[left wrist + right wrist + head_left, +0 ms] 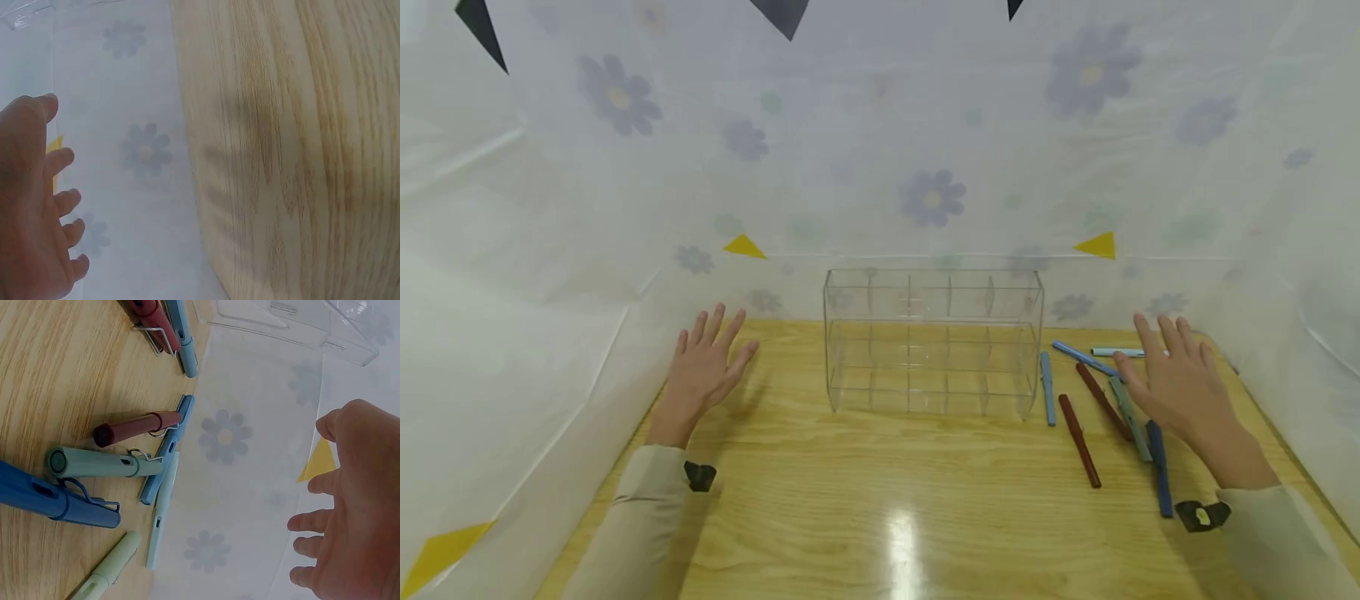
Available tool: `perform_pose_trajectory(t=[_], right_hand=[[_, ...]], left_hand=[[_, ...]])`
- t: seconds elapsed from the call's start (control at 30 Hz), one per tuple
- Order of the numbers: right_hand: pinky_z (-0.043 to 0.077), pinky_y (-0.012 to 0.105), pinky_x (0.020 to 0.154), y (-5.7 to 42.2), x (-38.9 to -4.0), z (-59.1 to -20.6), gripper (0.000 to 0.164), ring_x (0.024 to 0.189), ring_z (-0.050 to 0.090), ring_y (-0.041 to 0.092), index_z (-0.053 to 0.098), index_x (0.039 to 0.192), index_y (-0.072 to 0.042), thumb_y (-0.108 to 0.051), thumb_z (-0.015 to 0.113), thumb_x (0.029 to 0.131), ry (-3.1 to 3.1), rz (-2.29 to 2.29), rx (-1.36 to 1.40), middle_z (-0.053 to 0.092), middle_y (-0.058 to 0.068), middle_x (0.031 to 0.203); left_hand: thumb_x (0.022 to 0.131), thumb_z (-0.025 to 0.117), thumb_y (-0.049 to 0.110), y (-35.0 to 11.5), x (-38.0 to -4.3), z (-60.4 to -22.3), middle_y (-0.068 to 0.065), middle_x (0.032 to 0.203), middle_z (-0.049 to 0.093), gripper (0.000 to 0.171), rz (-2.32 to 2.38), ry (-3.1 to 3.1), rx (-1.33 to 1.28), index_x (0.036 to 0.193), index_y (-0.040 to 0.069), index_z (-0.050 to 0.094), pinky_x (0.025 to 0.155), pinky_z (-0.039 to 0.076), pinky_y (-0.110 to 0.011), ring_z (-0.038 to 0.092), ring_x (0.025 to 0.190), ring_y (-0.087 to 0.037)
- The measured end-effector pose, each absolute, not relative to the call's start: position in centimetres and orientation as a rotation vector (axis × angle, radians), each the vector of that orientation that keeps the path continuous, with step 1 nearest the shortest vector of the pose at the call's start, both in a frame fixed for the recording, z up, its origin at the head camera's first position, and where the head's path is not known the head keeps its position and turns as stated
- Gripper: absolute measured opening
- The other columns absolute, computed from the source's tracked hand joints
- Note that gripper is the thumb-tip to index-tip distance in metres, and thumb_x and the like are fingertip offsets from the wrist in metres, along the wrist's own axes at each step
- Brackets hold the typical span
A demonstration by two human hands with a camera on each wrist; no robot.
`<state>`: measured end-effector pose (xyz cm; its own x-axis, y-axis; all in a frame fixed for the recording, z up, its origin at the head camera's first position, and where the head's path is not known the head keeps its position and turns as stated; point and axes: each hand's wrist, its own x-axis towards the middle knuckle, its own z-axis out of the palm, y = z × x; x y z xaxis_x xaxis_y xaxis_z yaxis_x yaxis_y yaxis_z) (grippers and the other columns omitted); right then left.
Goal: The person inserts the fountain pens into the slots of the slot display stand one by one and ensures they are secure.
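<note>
My left hand (700,371) is held over the left side of the table with its fingers spread, and its shadow falls on the wood. Nothing is in it. The right hand (1183,383), also empty with fingers spread, is over a loose group of capped pens. Among them are dark red pens (1079,440) (1103,402), a grey-green pen (1131,419) and a dark blue pen (1159,468). Farther back lie a blue pen (1078,356) and a pale mint pen (1112,352). A light green pen (111,565) shows in the right wrist view; the hand hides it from the head view.
A clear plastic rack (932,321) with several compartments stands at the back middle of the wooden table (820,500). Beside its right end lies a light blue pen (1047,388). White flowered sheeting (850,150) encloses the back and sides.
</note>
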<state>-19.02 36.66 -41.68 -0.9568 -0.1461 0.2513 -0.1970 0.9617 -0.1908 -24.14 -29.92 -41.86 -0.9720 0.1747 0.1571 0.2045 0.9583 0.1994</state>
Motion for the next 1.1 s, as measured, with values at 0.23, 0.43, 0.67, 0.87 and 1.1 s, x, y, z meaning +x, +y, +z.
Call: perform_pose_trajectory(t=[0.23, 0.43, 0.67, 0.87, 1.1], right_hand=[[0.028, 0.077, 0.100, 37.6, -18.4, -42.3, 0.070, 0.132, 0.031, 0.064, 0.019, 0.161, 0.004, -0.035, 0.047, 0.109, -2.806, 0.411, 0.273, 0.032, 0.044, 0.146], [0.030, 0.079, 0.092, 38.7, -17.4, -43.5, 0.068, 0.126, 0.033, 0.067, 0.018, 0.162, 0.002, -0.027, 0.049, 0.109, -2.787, 0.658, 0.210, 0.033, 0.046, 0.145], [0.048, 0.029, 0.089, 40.4, -16.1, -44.5, 0.060, 0.122, 0.050, 0.049, 0.026, 0.161, 0.000, -0.017, 0.049, 0.109, -2.649, 0.887, 0.125, 0.046, 0.041, 0.138], [0.035, 0.005, 0.068, 41.7, -15.1, -45.2, 0.057, 0.096, 0.035, -0.023, 0.035, 0.161, -0.016, -0.026, 0.053, 0.108, -2.592, 0.999, -0.043, 0.060, 0.005, 0.132], [0.040, 0.004, 0.067, 42.8, -14.6, -46.5, 0.053, 0.092, 0.043, -0.019, 0.046, 0.156, -0.023, -0.029, 0.060, 0.105, -2.520, 1.199, -0.171, 0.048, -0.038, 0.109]], left_hand=[[0.109, 0.036, 0.057, -29.1, -23.9, -43.3, -0.025, 0.169, 0.010, 0.073, -0.389, -2.903, -0.328, 0.166, 0.015, 0.019, 0.117, 0.011, -0.071, 0.006, 0.154, -0.048], [0.109, 0.044, 0.050, -27.5, -23.0, -45.2, -0.026, 0.167, 0.017, 0.070, -0.544, -2.824, -0.346, 0.165, 0.014, 0.023, 0.114, 0.019, -0.072, 0.016, 0.151, -0.050], [0.110, 0.050, 0.036, -25.6, -22.1, -46.6, -0.019, 0.166, 0.024, 0.066, -1.131, -2.675, -0.397, 0.166, 0.017, 0.020, 0.113, 0.025, -0.071, 0.024, 0.150, -0.046], [0.111, 0.048, 0.020, -23.3, -21.9, -47.6, -0.024, 0.162, 0.029, 0.063, -1.666, -2.482, -0.520, 0.166, 0.016, 0.017, 0.115, 0.027, -0.067, 0.028, 0.147, -0.051], [0.111, 0.050, 0.020, -21.6, -21.8, -48.9, -0.025, 0.159, 0.035, 0.061, -2.066, -2.344, -0.484, 0.165, 0.014, 0.023, 0.114, 0.035, -0.058, 0.034, 0.146, -0.046]])
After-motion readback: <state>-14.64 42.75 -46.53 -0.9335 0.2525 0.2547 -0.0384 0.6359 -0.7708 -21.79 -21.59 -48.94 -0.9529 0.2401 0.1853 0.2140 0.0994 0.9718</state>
